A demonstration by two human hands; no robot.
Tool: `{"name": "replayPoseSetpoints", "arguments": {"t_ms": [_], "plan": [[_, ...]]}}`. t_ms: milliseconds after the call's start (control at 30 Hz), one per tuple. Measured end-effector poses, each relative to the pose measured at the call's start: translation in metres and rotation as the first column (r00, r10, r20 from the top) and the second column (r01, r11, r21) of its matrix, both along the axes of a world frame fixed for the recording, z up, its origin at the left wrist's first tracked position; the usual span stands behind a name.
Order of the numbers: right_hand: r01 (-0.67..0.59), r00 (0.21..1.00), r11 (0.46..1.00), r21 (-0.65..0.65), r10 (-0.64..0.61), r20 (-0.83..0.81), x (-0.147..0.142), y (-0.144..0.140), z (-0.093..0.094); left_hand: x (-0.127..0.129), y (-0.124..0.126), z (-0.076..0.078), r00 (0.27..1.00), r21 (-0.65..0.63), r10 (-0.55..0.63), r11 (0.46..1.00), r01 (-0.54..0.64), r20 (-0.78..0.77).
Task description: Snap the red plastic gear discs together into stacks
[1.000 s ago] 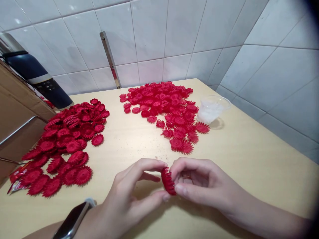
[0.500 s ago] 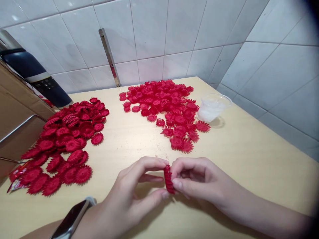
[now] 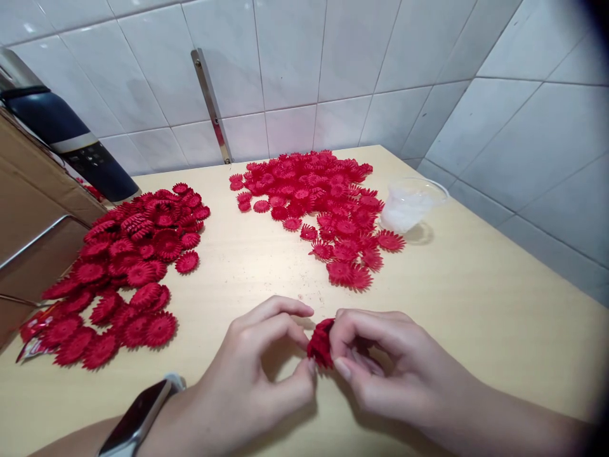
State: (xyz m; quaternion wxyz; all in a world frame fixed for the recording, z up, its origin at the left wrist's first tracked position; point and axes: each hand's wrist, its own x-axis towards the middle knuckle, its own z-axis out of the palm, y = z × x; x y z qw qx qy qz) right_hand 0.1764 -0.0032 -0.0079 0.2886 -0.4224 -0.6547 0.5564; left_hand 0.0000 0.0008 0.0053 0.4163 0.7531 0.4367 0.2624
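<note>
Between my hands, above the near part of the table, is a small red disc with a fringed edge (image 3: 321, 344). My left hand (image 3: 266, 362) has its thumb and a finger on the disc's left side, with another finger raised above. My right hand (image 3: 390, 362) pinches the disc from the right and hides that side of it. Beyond my hands lies a spread heap of similar red fringed discs (image 3: 328, 197). To the left is a second pile of red discs (image 3: 143, 254), which look thicker.
A clear plastic cup with whitish contents (image 3: 406, 206) stands at the right of the far heap. On the left are a cardboard box (image 3: 38, 190), a dark bottle (image 3: 71, 130) and a shiny wrapper (image 3: 35, 346). Tiled walls (image 3: 295, 57) border the wooden table (image 3: 476, 298).
The red disc has turned from nearly edge-on to a tilted position between my fingers. My left upper finger has lifted off it. The view has shifted slightly.
</note>
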Motion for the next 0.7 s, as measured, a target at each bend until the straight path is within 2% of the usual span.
{"name": "replayPoseSetpoints", "arguments": {"t_ms": [100,200,267,333,400,433,500,567,633,700], "plan": [[0.014,0.998,0.998,0.069,-0.018,0.06,0.001,-0.001,0.001,-0.002,0.003,0.001,0.999,0.014,0.035,0.999,-0.035,-0.011],[-0.03,0.99,0.97,0.24,-0.004,0.14,0.003,-0.001,0.002,-0.003,0.006,0.001,0.996,0.055,0.078,0.996,-0.076,-0.037],[-0.069,0.984,0.915,0.398,-0.002,0.176,0.004,-0.002,0.002,-0.004,0.009,0.0,0.991,0.117,0.121,0.987,-0.113,-0.057],[-0.088,0.982,0.832,0.548,-0.018,0.186,0.004,-0.004,0.001,-0.006,0.012,0.0,0.983,0.199,0.154,0.971,-0.131,-0.101],[-0.124,0.98,0.767,0.629,-0.005,0.2,0.004,-0.009,-0.002,-0.01,0.016,-0.001,0.97,0.301,0.183,0.945,-0.128,-0.161],[-0.152,0.977,0.755,0.637,0.018,0.212,0.004,-0.012,-0.003,-0.013,0.02,-0.001,0.959,0.359,0.214,0.923,-0.136,-0.188],[-0.219,0.969,0.768,0.602,0.097,0.229,0.004,-0.016,-0.004,-0.019,0.027,0.0,0.924,0.456,0.309,0.872,-0.18,-0.225],[-0.204,0.974,0.831,0.517,0.121,0.19,0.005,-0.017,-0.003,-0.024,0.035,0.001,0.892,0.471,0.379,0.851,-0.232,-0.246],[-0.094,0.994,0.931,0.351,0.067,0.086,0.007,-0.011,-0.001,-0.026,0.039,0.002,0.89,0.418,0.38,0.872,-0.255,-0.251],[0.002,0.998,0.996,0.085,0.003,-0.061,0.01,-0.002,0.001,-0.025,0.039,0.002,0.904,0.353,0.348,0.902,-0.25,-0.247]]}}
